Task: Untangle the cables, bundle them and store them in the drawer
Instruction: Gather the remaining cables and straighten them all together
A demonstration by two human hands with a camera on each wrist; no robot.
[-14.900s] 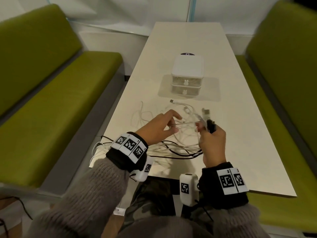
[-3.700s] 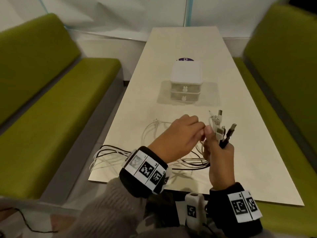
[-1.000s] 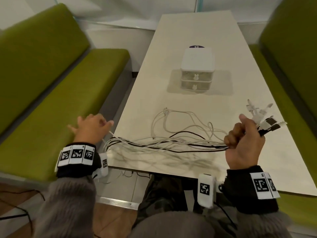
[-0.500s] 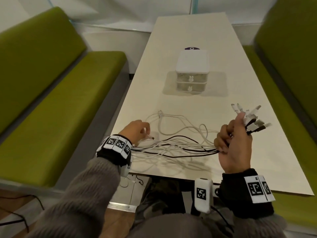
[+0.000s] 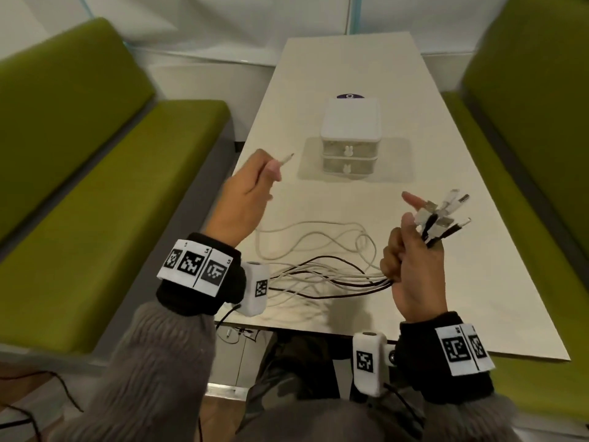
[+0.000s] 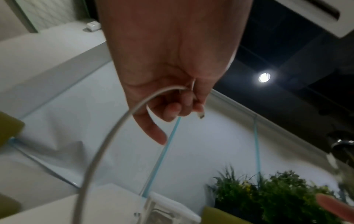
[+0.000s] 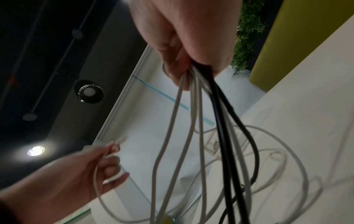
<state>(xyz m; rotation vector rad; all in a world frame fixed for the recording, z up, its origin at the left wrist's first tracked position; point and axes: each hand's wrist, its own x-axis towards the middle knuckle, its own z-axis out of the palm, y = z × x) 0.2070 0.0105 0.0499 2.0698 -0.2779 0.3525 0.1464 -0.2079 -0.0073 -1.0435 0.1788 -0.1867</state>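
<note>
The bench (image 5: pixel 344 90) ran long and narrow between two green sofas (image 5: pixel 79 193), its far half bare beyond the drawers (image 5: pixel 350 135), which stood upright near the middle with both fronts closed. On the near half, white and black cables (image 5: pixel 318 269) lay in loose loops close to the front edge, some strands trailing over it at the left corner.

The right hand (image 5: pixel 414 260) was raised above the bench near its right side, fingers (image 5: pixel 390 260) curled round a bunch of cables; their plugs (image 5: pixel 443 215) fanned out above the fist, while the strands left its underside and ran leftward down to the surface. The index finger stuck out straight (the rest stayed clenched).

The left hand (image 5: pixel 242 199) hovered over the bench's left edge, well apart from the right. Its thumb and fingertips pinched one white cable just behind its plug (image 5: pixel 286 158), which pointed toward the drawers; the cord (image 6: pixel 107 144) curved back under the palm.
</note>
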